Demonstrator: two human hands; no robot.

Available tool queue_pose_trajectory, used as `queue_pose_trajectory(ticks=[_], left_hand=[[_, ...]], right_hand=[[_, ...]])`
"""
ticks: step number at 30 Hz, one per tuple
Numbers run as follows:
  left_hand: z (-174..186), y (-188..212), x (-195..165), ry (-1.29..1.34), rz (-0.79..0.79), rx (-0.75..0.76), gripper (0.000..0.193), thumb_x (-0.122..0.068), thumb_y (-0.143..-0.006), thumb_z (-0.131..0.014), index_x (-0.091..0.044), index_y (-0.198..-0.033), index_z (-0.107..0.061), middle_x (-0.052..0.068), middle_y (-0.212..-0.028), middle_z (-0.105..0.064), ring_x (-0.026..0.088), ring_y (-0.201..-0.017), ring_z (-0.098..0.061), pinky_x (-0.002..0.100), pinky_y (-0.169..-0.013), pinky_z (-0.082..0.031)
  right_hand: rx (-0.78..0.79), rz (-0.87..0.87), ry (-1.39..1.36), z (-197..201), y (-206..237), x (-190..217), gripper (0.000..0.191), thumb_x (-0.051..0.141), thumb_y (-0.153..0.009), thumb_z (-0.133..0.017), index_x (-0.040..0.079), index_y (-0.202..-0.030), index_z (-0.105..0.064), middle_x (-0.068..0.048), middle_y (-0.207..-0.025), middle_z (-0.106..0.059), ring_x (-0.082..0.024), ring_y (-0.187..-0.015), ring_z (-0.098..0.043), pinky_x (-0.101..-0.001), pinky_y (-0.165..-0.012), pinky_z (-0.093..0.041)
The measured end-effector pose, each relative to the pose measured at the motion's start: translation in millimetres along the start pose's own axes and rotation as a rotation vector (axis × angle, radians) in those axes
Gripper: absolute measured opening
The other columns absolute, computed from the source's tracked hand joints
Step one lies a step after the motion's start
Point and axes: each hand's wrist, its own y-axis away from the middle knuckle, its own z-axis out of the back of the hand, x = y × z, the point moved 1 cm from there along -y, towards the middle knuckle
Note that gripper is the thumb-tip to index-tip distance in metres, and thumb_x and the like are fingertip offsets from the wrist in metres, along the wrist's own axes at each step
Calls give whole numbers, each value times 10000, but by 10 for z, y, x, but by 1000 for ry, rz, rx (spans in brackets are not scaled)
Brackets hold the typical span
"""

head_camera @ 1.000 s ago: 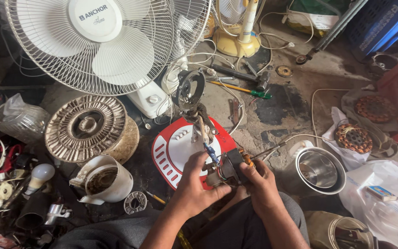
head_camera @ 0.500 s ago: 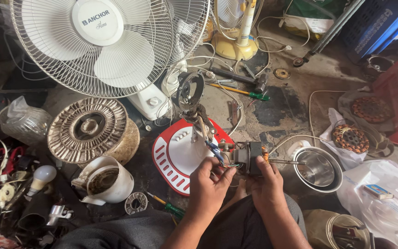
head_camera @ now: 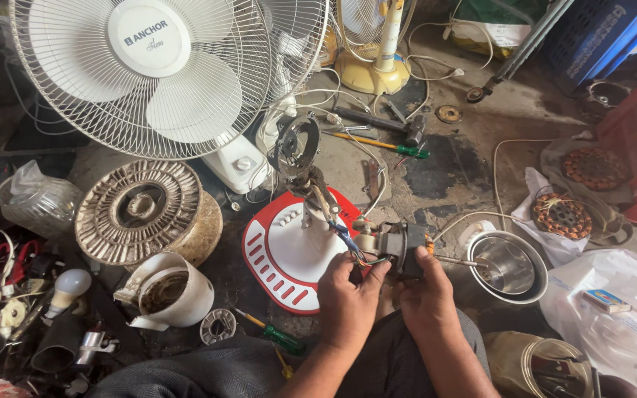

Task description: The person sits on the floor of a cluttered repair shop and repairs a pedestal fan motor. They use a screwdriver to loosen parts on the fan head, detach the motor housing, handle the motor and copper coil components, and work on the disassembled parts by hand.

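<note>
Lower centre of frame: left hand (head_camera: 346,295) and right hand (head_camera: 425,291) both clamped on small black motor part (head_camera: 399,247), coloured wires (head_camera: 348,239) trailing (thin, likely fragile). Looks compact, rigid, fairly heavy; best gripped by casing, not leads.

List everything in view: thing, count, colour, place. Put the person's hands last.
small motor part: one, black, with coloured wires, held in both hands
fan base: one, red and white, on the floor ahead of the hands
caged fan: one, white, top left
ribbed drum: one, tan, left of the base
cracked housing: one, white, lower left
bulb: one, white, far left
screwdrivers: two, green-handled, one by the left knee, one further ahead
steel bowl: one, silver, right
copper-wound stators: two, one on white plastic, one behind it
left hand: gripping the wires
right hand: gripping the part
</note>
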Motion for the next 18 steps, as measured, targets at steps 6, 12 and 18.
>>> queue_pose_trajectory(ticks=[6,12,18], left_hand=[[-115,93,9,230,509,73,247,-267,-910,-796,-37,-878,-713,53,-682,-629,141,-575,-571,318,-515,-458],[-184,31,-29,641,874,30,193,-208,-921,-702,-37,-908,-616,50,-714,-701,136,-553,-668,289,-503,-541],[-269,88,36,368,875,16,235,-247,-931,-703,-42,-932,-589,90,-692,-650,167,-510,-605,338,-461,-479]], right_hand=[[106,137,51,-98,98,58,331,286,-966,-685,17,-1158,-661,-117,-1001,-732,-219,-865,-687,-352,-716,-523],[46,242,57,-122,126,77,325,173,-901,-698,-6,-1156,-606,-122,-1035,-711,-242,-907,-713,-410,-818,-584],[-92,205,47,-27,89,42,361,152,-899,-732,54,-1183,-533,-73,-1056,-663,-197,-920,-668,-371,-733,-518]])
